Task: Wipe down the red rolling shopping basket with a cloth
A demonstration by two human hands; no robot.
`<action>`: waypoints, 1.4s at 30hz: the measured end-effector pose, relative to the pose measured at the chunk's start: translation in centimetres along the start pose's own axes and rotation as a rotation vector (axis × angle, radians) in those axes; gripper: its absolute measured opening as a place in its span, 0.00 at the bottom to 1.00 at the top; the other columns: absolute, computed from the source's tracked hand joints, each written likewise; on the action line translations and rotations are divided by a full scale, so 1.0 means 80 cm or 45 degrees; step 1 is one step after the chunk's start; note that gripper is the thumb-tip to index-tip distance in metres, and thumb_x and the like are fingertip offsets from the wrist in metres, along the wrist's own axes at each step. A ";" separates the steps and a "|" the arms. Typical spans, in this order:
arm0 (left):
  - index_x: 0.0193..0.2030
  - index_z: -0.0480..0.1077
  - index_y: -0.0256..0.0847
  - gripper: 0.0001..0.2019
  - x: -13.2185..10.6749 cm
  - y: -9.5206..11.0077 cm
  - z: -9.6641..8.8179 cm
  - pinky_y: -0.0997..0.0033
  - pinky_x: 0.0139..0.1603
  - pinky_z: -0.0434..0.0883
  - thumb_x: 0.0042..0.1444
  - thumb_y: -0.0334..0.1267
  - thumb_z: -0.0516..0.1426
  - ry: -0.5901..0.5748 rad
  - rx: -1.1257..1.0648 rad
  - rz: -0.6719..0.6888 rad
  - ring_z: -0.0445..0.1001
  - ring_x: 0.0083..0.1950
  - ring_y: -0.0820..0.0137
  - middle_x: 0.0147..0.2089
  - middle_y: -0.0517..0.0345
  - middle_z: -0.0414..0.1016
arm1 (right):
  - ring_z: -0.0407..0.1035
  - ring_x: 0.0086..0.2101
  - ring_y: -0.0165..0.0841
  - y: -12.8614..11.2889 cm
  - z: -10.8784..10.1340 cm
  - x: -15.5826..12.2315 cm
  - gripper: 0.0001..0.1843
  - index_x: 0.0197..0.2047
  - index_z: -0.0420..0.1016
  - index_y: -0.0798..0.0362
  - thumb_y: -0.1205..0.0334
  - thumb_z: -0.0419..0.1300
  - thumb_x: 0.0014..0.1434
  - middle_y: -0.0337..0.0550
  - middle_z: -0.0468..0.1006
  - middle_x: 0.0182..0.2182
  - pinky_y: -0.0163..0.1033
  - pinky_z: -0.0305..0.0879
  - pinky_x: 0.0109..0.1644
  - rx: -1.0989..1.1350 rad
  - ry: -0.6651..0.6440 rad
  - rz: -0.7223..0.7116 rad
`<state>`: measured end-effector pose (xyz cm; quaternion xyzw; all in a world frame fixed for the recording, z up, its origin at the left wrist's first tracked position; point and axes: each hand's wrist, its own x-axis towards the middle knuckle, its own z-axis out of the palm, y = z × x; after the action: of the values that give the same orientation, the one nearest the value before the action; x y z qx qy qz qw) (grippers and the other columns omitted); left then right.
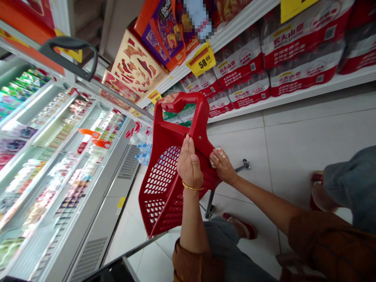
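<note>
A red plastic shopping basket (pixel 164 184) with a perforated wall and a raised red handle (pixel 183 103) hangs tilted in front of me. My left hand (pixel 189 162) grips the basket's rim, fingers wrapped over the edge; a gold bangle circles the wrist. My right hand (pixel 223 166) presses a small pale cloth (pixel 217 153) against the basket's outer side, fingers closed on it.
A refrigerated display case (pixel 58 149) full of packaged goods runs along the left. Shelves (pixel 293 94) with bottled water packs and gift boxes stand behind. A yellow price tag (pixel 202 60) reads 58.00. Another person's leg and shoe (pixel 337 184) are at the right. A metal cart leg (pixel 211 203) stands on the tiled floor.
</note>
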<state>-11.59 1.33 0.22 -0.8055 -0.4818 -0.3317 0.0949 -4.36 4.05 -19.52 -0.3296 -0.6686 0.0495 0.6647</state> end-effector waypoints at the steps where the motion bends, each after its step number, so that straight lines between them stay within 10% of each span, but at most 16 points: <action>1: 0.69 0.56 0.35 0.26 0.000 0.000 0.000 0.58 0.70 0.58 0.70 0.42 0.36 0.004 -0.002 -0.011 0.57 0.71 0.65 0.70 0.46 0.58 | 0.53 0.66 0.42 0.003 0.001 -0.010 0.37 0.72 0.42 0.46 0.78 0.46 0.63 0.55 0.58 0.67 0.65 0.57 0.65 0.004 -0.006 0.022; 17: 0.68 0.57 0.37 0.25 0.001 0.002 0.001 0.59 0.69 0.59 0.70 0.40 0.37 0.042 -0.009 0.007 0.58 0.70 0.65 0.69 0.48 0.60 | 0.37 0.69 0.45 0.018 -0.014 -0.093 0.38 0.72 0.39 0.46 0.78 0.46 0.64 0.56 0.51 0.69 0.63 0.59 0.64 -0.038 -0.183 0.228; 34: 0.68 0.57 0.36 0.27 -0.001 0.003 -0.001 0.57 0.68 0.60 0.70 0.45 0.36 0.048 -0.127 -0.021 0.59 0.70 0.62 0.69 0.44 0.60 | 0.47 0.68 0.45 -0.028 -0.018 0.129 0.32 0.69 0.48 0.41 0.67 0.51 0.65 0.48 0.53 0.69 0.65 0.54 0.67 0.050 0.170 -0.127; 42: 0.68 0.57 0.35 0.26 -0.002 0.001 0.002 0.56 0.69 0.59 0.70 0.43 0.36 0.056 -0.074 0.027 0.58 0.70 0.62 0.69 0.44 0.60 | 0.49 0.67 0.44 -0.014 -0.019 0.158 0.21 0.61 0.63 0.47 0.64 0.48 0.66 0.48 0.68 0.61 0.68 0.50 0.67 0.006 0.006 -0.202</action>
<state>-11.49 1.23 0.04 -0.8054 -0.4614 -0.3621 0.0856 -2.10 8.98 -7.98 -0.2740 -0.6910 -0.0024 0.6689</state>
